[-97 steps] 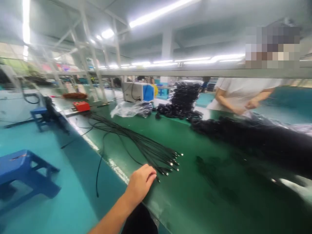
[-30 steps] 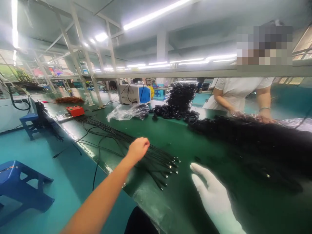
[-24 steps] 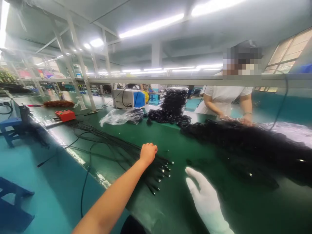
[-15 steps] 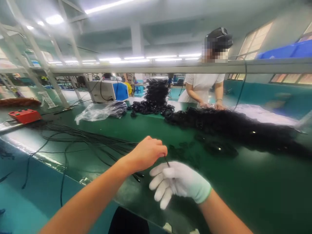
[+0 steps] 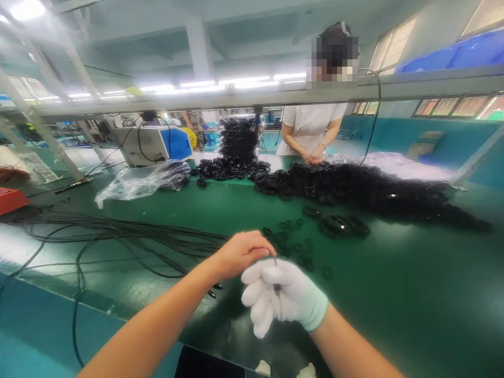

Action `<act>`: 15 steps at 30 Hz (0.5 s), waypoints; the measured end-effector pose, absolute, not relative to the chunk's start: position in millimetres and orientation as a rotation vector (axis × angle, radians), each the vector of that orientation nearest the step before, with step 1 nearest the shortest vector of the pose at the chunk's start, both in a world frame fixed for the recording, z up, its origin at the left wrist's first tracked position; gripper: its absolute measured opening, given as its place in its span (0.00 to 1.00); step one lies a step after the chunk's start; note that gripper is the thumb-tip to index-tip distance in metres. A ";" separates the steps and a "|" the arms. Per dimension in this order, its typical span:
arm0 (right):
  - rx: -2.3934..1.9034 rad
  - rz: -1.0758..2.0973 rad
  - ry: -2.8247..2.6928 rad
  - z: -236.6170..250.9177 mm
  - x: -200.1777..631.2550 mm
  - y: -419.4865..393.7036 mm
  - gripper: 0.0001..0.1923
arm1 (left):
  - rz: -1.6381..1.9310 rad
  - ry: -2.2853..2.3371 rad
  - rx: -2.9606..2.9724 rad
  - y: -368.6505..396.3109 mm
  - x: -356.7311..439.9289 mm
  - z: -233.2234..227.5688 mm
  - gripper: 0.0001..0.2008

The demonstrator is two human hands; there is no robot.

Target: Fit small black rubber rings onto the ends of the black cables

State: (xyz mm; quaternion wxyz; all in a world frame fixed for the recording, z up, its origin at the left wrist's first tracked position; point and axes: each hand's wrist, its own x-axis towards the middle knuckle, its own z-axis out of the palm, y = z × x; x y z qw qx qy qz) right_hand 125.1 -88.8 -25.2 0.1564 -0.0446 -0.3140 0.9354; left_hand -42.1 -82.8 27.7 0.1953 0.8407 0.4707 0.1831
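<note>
My bare left hand (image 5: 241,254) pinches the plug end of a thin black cable (image 5: 274,261) above the green bench. My right hand (image 5: 281,296), in a white glove, is closed around the same cable end just below it, and the two hands touch. The loose bundle of black cables (image 5: 129,241) trails left from my hands across the bench top. Several small black rings (image 5: 293,240) lie scattered just beyond my hands.
A long heap of coiled black cables (image 5: 366,191) runs across the far side of the green bench (image 5: 413,294). A person in a white top (image 5: 311,131) works opposite. A clear plastic bag (image 5: 134,184), a white-and-blue machine (image 5: 151,144) and a red box (image 5: 10,199) sit to the left.
My left hand lifted one cable end from the bundle, and my gloved right hand came in and closed on it. The view has swung right.
</note>
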 end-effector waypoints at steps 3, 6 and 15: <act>-0.175 2.375 -0.745 -13.1 140.4 -77.0 0.11 | 0.520 1.640 2.237 -90.4 -47.8 -5.2 0.14; -0.226 2.160 -0.667 -2.6 153.1 -62.9 0.08 | 0.383 1.939 2.211 -114.8 -51.3 -29.1 0.14; -0.396 2.155 -0.622 -13.6 144.4 -53.9 0.13 | 0.437 1.514 2.836 -170.3 -37.3 -5.0 0.09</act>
